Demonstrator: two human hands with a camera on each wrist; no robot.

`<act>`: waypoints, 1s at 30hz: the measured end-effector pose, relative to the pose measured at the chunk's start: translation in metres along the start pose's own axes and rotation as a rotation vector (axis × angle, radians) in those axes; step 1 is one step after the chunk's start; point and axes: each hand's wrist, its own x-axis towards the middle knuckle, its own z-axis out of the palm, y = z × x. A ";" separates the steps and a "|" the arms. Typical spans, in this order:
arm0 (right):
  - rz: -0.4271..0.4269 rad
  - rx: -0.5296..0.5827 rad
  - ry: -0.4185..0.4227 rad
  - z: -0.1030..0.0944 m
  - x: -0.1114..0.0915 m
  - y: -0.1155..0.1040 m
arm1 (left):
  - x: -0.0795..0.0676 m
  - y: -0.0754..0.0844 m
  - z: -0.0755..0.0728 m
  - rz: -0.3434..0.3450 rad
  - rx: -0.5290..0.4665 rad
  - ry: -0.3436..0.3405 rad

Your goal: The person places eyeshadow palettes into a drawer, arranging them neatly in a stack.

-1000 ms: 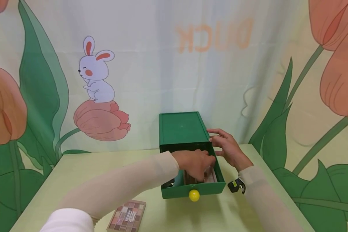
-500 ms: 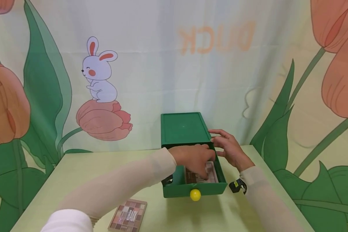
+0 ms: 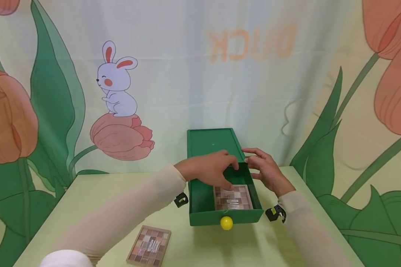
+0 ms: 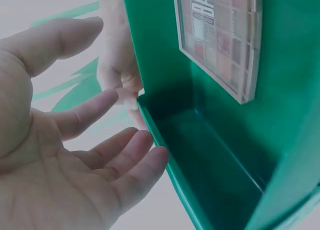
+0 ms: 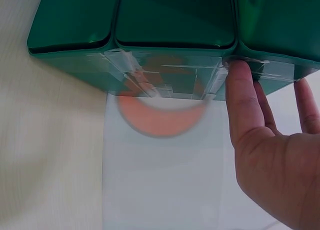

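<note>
My left hand hovers over the pulled-out green drawer, its fingers loosely spread and holding nothing. Below its thumb, an eyeshadow palette with a grid of brown and pink squares lies on the right side of the drawer floor. The left wrist view shows this palette apart from the spread fingers. My right hand touches the right side of the green drawer cabinet with extended fingers. In the right wrist view, a fingertip of the right hand presses against the cabinet's taped edge.
A second palette marked "BACK" lies on the pale table, left of the drawer. A yellow ball knob sticks out from the drawer front. Behind the cabinet hangs a printed curtain with a rabbit and tulips.
My left hand has risen out of the drawer and moved left, away from the palette inside, which now shows more fully. The right hand stays against the cabinet.
</note>
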 end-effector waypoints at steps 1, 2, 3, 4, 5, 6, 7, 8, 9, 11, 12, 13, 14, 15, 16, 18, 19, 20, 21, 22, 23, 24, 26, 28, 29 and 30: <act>0.002 -0.003 0.002 0.000 0.000 0.000 | -0.003 -0.001 -0.001 -0.004 -0.006 0.006; 0.004 -0.004 0.005 -0.001 0.000 0.000 | -0.005 -0.003 -0.002 -0.006 -0.010 0.011; 0.006 -0.006 0.007 -0.001 0.000 0.000 | -0.007 -0.004 -0.003 -0.007 -0.012 0.014; 0.008 -0.009 0.009 -0.001 0.000 0.000 | -0.009 -0.006 -0.004 -0.008 -0.019 0.019; 0.009 -0.012 0.012 -0.001 0.000 0.001 | -0.011 -0.007 -0.005 -0.007 -0.026 0.024; 0.009 -0.014 0.014 -0.001 0.000 0.001 | -0.013 -0.008 -0.005 -0.008 -0.031 0.028; 0.009 -0.015 0.015 -0.001 0.000 0.001 | -0.015 -0.010 -0.006 -0.007 -0.036 0.033; 0.009 -0.017 0.016 0.000 0.000 0.001 | -0.017 -0.011 -0.007 -0.005 -0.041 0.037; 0.009 -0.019 0.016 0.000 0.000 0.001 | -0.019 -0.012 -0.008 -0.004 -0.049 0.042; 0.007 -0.024 0.017 0.000 -0.001 0.001 | -0.023 -0.015 -0.010 0.003 -0.067 0.050; 0.006 -0.025 0.017 0.001 -0.001 0.001 | -0.025 -0.016 -0.011 0.005 -0.077 0.054; 0.004 -0.027 0.016 0.001 -0.001 0.000 | -0.026 -0.017 -0.011 0.008 -0.086 0.059; 0.002 -0.028 0.014 0.001 -0.001 0.000 | -0.028 -0.018 -0.012 0.010 -0.094 0.063; 0.001 -0.029 0.013 0.001 -0.001 0.000 | -0.031 -0.020 -0.013 0.012 -0.104 0.068; -0.002 -0.029 0.013 0.002 -0.001 0.000 | -0.033 -0.022 -0.013 0.014 -0.109 0.074; -0.005 -0.029 0.010 0.002 -0.001 -0.001 | -0.038 -0.025 -0.014 0.017 -0.117 0.088; -0.006 -0.030 0.009 0.003 -0.001 -0.001 | -0.040 -0.027 -0.014 0.019 -0.116 0.096; -0.006 -0.032 0.010 0.003 -0.001 -0.001 | -0.044 -0.028 -0.014 0.018 -0.120 0.102; -0.005 -0.034 0.011 0.003 -0.001 -0.001 | -0.046 -0.030 -0.014 0.019 -0.124 0.110; -0.003 -0.036 0.012 0.004 -0.001 -0.001 | -0.049 -0.032 -0.014 0.017 -0.129 0.118; -0.001 -0.038 0.013 0.003 -0.001 0.000 | -0.052 -0.034 -0.014 0.018 -0.135 0.126; 0.001 -0.039 0.014 0.003 -0.002 0.000 | -0.055 -0.036 -0.013 0.017 -0.142 0.133; 0.004 -0.038 0.017 0.003 -0.002 0.000 | -0.061 -0.040 -0.013 0.013 -0.162 0.147; 0.006 -0.031 0.017 0.002 -0.002 0.000 | -0.068 -0.044 -0.012 0.011 -0.179 0.165; 0.006 -0.027 0.016 0.002 -0.002 0.000 | -0.072 -0.047 -0.012 0.006 -0.191 0.174; 0.006 -0.023 0.014 0.002 -0.002 0.000 | -0.077 -0.049 -0.012 -0.002 -0.206 0.182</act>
